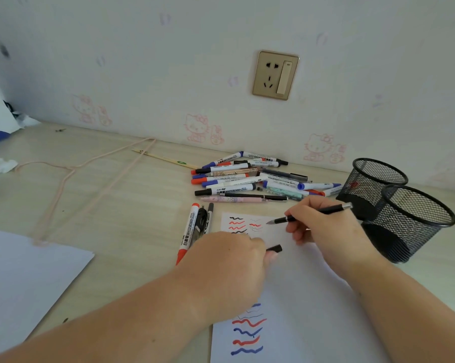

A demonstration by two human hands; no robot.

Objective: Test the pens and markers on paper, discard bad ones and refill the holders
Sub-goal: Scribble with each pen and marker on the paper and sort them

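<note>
Pinching a black pen (312,213) in its curled fingers, the right hand (323,226) holds the nib just over the test paper (299,284), whether touching it cannot be told. Beside the nib run red and black squiggles (238,224). The left hand (231,258) rests on the same sheet, fingers closed around the pen's black cap (274,248). Near its forearm are more red and blue squiggles (247,334). Just left of the left hand lie three set-aside markers (195,226). Beyond both hands sits a pile of pens and markers (252,176). Right of the right hand stand two black mesh holders (415,221). Well left of the left arm lies another sheet (24,279).
</note>
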